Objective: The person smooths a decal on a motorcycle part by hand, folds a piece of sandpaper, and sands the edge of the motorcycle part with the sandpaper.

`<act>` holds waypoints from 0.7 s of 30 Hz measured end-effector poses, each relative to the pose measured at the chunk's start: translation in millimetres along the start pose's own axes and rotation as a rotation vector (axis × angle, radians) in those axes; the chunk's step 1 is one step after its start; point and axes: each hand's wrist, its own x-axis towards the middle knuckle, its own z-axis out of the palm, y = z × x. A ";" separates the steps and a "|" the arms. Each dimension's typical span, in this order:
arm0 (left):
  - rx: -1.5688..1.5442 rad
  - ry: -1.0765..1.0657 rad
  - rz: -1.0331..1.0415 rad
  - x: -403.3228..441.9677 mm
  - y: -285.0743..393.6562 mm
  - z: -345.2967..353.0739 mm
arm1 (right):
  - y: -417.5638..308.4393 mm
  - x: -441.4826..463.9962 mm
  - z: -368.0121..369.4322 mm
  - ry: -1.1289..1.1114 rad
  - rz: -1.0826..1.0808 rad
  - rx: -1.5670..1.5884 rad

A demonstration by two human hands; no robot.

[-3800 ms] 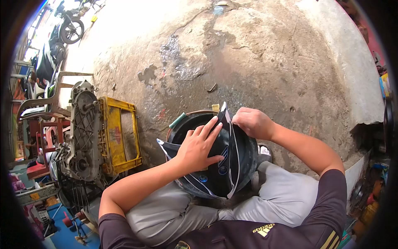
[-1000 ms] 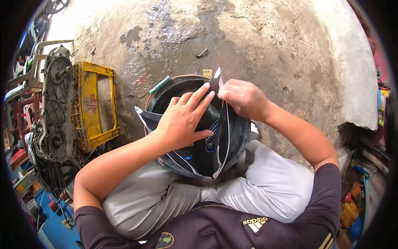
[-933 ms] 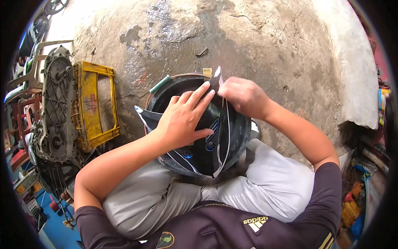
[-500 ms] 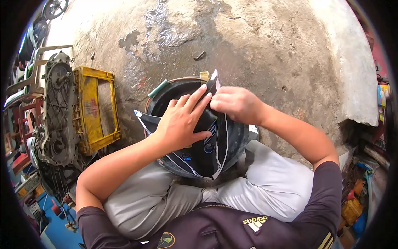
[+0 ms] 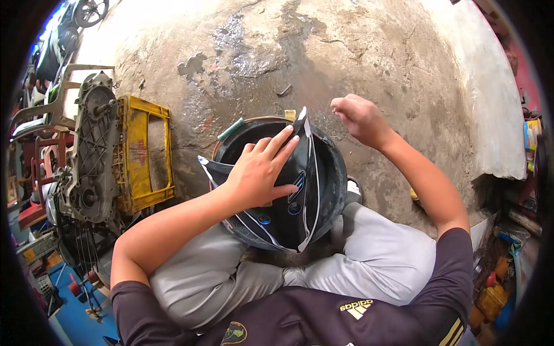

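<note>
Head view: our right hand (image 5: 363, 120) has just come away from the upper tip of the glossy black pointed panel (image 5: 283, 222) and hangs over the concrete floor (image 5: 381, 57), up and to the right of that tip. That leaves only our left hand (image 5: 259, 176) on the panel, so we judge that it alone is steadying the piece, while the pale edging (image 5: 316, 199) down the right side has no fingers on it.

The panel lies across the mouth of the black bucket (image 5: 337, 190), which sits in front of us between our knees. One narrow corner points up past the far rim, another points left, and the lowest corner reaches the rim nearest us. Blue-marked emblems (image 5: 295, 208) show on its face, and the bucket's teal handle grip (image 5: 231, 130) lies at the far left of the rim.

Our left hand is spread wide, palm down, with the index and middle fingers reaching towards the upper tip and the thumb held out sideways beside the emblems. Our right hand is closed, fingers curled in and thumb drawn close, its forearm angling up from a bent elbow; whether the fingertips pinch anything small, we cannot tell.
</note>
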 end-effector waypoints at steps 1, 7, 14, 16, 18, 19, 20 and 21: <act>0.007 -0.006 0.007 -0.3 0.9 0.4 | -6.9 0.1 -7.1 0.038 0.051 0.001; 0.019 -0.007 0.021 -0.5 4.2 -1.7 | -50.8 -3.6 -37.0 0.096 0.119 0.078; 0.210 -0.097 0.012 4.6 13.0 -14.6 | -90.7 -32.8 -85.0 0.200 0.177 0.041; 0.320 -0.155 -0.038 18.0 22.5 -36.3 | -104.8 -41.8 -100.9 0.182 0.167 0.000; 0.343 -0.134 -0.088 35.2 29.1 -61.4 | -119.0 -46.6 -117.3 0.169 0.155 -0.040; 0.368 -0.118 -0.091 43.9 28.7 -72.5 | -129.3 -48.3 -127.6 0.177 0.169 -0.060; 0.367 -0.124 -0.101 53.0 25.8 -85.3 | -139.2 -49.2 -136.8 0.184 0.183 -0.079; 0.364 -0.134 -0.110 59.6 24.6 -95.6 | -149.2 -51.7 -144.2 0.182 0.185 -0.084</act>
